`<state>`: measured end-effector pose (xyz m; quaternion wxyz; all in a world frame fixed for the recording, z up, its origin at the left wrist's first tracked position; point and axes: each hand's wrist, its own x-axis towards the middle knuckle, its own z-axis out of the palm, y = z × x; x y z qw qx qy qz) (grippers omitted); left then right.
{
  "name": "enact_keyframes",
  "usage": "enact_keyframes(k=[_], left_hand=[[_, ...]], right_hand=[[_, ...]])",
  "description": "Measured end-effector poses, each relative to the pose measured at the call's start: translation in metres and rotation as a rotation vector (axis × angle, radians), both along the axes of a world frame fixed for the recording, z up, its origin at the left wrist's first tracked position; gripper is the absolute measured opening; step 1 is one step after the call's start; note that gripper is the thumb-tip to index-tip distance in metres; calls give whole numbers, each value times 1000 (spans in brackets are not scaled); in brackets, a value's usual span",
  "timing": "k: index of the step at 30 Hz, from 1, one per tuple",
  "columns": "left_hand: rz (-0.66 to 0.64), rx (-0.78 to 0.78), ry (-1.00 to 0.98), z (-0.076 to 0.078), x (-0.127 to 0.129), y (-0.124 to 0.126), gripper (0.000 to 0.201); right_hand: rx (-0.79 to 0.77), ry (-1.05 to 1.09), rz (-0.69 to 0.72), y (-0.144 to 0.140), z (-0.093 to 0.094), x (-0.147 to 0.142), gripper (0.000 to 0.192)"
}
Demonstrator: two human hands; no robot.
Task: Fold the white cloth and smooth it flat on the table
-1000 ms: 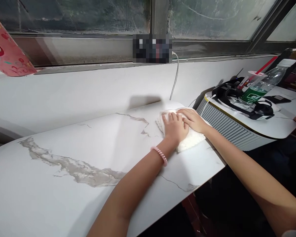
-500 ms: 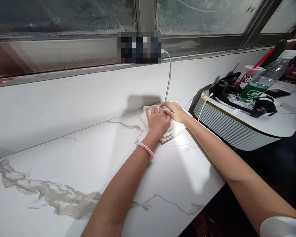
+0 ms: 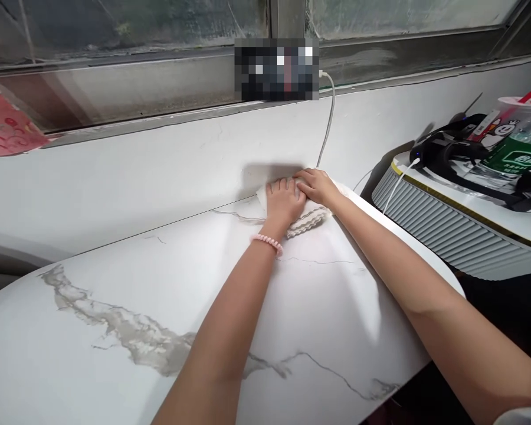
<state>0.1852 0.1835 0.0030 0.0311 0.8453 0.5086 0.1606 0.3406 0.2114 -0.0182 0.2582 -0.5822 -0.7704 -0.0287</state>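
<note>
Both arms stretch forward over a white marble-look tabletop (image 3: pixel 115 283) veined in grey. The left hand (image 3: pixel 284 200) lies flat, palm down and fingers spread, pressing on a folded white cloth (image 3: pixel 312 218) at the table's far edge, against the pale wall below a window. The right hand (image 3: pixel 317 185) also lies flat and open on the cloth, just beside the left, with the fingertips of the two hands touching or nearly so. Neither hand grasps the cloth; both hold it by downward pressure.

The cloth sits directly beneath both palms, its ribbed folded edge showing on the near side, towards the wrists. Its long axis runs roughly left to right under the hands. The left hand covers more of it.

A pink bead bracelet (image 3: pixel 268 241) circles the left wrist. Beyond the fingers a white cable (image 3: pixel 327 127) drops down the wall. Off to the right of the hands stands a ribbed grey table (image 3: pixel 442 230) carrying black headphones (image 3: pixel 451 156) and a green-labelled bottle (image 3: pixel 515 153).
</note>
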Motion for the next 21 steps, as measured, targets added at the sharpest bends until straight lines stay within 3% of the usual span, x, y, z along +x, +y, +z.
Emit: enact_keyframes(k=[4,9,15,21], left_hand=[[22,-3,18,-2,-1,-24,54],[33,-6,47,-3,7,-78,58],[-11,-21,104,4,11,-160,58],[-153,-13,107,2,-25,-232,60]], right_hand=[[-5,-1,60,-25,1,1,42],[-25,0,129,-78,6,8,40],[-3,2,92,-172,14,5,35],[2,-17,-9,-264,18,-30,34]])
